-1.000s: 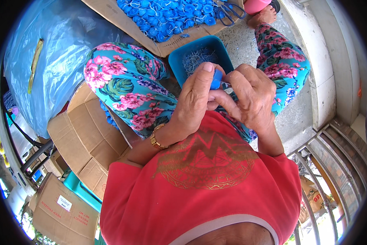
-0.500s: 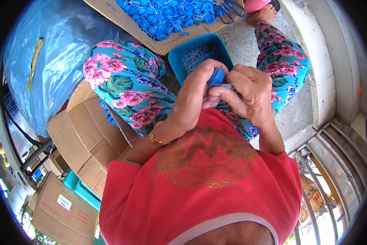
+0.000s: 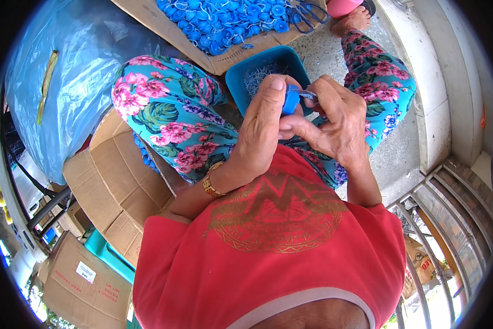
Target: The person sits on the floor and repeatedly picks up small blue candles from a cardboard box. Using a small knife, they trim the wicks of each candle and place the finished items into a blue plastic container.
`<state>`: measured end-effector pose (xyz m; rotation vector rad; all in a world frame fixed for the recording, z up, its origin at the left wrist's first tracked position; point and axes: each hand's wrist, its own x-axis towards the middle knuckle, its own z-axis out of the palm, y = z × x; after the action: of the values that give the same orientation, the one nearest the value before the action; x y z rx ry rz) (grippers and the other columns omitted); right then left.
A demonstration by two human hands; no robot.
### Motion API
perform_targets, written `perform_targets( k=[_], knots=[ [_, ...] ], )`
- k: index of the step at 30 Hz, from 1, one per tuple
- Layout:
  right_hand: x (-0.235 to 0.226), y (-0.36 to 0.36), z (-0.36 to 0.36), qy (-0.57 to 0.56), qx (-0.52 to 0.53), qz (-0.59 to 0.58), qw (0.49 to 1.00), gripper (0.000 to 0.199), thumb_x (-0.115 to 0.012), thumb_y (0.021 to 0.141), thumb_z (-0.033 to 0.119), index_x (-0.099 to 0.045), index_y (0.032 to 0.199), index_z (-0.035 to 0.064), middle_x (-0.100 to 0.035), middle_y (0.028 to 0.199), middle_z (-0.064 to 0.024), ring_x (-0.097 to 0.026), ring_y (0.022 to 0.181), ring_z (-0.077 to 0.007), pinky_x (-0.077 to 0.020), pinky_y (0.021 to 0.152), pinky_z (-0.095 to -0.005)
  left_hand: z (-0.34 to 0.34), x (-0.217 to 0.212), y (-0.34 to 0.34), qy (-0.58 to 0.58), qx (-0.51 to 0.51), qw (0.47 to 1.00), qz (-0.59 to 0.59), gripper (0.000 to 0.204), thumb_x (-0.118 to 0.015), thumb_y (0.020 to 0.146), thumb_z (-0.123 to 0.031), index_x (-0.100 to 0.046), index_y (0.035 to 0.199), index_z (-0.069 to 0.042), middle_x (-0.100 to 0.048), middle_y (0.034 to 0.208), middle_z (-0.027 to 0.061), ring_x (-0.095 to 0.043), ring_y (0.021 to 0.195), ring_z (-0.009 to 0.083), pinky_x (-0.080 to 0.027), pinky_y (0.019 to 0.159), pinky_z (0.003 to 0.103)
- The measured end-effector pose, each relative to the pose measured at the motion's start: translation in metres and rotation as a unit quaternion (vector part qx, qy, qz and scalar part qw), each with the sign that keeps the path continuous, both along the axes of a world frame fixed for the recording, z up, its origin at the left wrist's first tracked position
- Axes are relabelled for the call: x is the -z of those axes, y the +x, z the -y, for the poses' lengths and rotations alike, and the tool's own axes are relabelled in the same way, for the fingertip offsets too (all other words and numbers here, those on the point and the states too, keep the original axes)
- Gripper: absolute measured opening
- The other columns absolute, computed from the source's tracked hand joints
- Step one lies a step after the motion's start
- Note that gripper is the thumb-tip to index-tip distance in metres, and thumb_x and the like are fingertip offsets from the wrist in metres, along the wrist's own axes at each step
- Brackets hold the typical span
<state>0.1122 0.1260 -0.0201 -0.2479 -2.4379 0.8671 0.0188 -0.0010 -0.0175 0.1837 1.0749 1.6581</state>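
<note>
Far left of hands: blue plastic sheet [image 3: 65, 71], cardboard boxes [image 3: 120, 186] below it. Left hand [image 3: 265, 129] clenched on blue cap [image 3: 291, 100], thumb pressed on top, gold bracelet [image 3: 212, 183] at wrist. Cap pinched between both hands, directly over blue tub [image 3: 241, 82] on lap. Right hand [image 3: 334, 123] touching left, fingers closed on small metal piece [image 3: 308, 96] at cap's edge. Beyond hands: heap of blue caps [image 3: 224, 22] on cardboard sheet [image 3: 164, 22], scissors [image 3: 307, 11] at its right end.
</note>
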Motion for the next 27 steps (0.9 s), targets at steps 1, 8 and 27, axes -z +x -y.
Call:
perform_targets(
  k=[1, 8, 27],
  knots=[
    [0.0, 0.0, 0.001, 0.013, 0.004, 0.0, 1.0, 0.047, -0.073, 0.065, 0.049, -0.054, 0.071, 0.0062, -0.047, 0.058, -0.0047, -0.052, 0.049, -0.0217, -0.0405, 0.043, -0.0335, 0.002, 0.0, 0.001, -0.041, 0.025, 0.986, -0.157, 0.03, -0.05, 0.091, -0.016, -0.044, 0.116, 0.0, -0.053, 0.082, 0.0058, -0.05, 0.067, 0.011, -0.046, 0.058, 0.023],
    [-0.002, 0.001, 0.005, 0.082, 0.001, -0.035, 0.996, 0.039, -0.074, 0.061, 0.037, -0.053, 0.067, 0.0057, -0.047, 0.059, -0.0052, -0.049, 0.048, -0.0205, -0.0387, 0.043, -0.0305, -0.002, -0.013, 0.005, -0.097, 0.009, 0.993, -0.06, 0.032, -0.039, 0.095, -0.031, -0.049, 0.108, -0.003, -0.049, 0.082, 0.0037, -0.047, 0.064, 0.008, -0.042, 0.054, 0.02],
    [0.019, 0.023, 0.019, -0.649, -0.006, -0.011, 0.761, 0.028, -0.045, 0.097, 0.022, -0.056, 0.11, -0.0002, -0.061, 0.074, -0.0081, -0.057, 0.059, -0.0106, -0.0464, 0.054, -0.0216, 0.0, -0.005, -0.012, 0.004, 0.055, 0.998, 0.015, 0.046, -0.027, 0.098, -0.043, -0.048, 0.11, -0.004, -0.041, 0.06, -0.0006, -0.029, 0.049, 0.0044, -0.025, 0.048, 0.018]
  ],
)
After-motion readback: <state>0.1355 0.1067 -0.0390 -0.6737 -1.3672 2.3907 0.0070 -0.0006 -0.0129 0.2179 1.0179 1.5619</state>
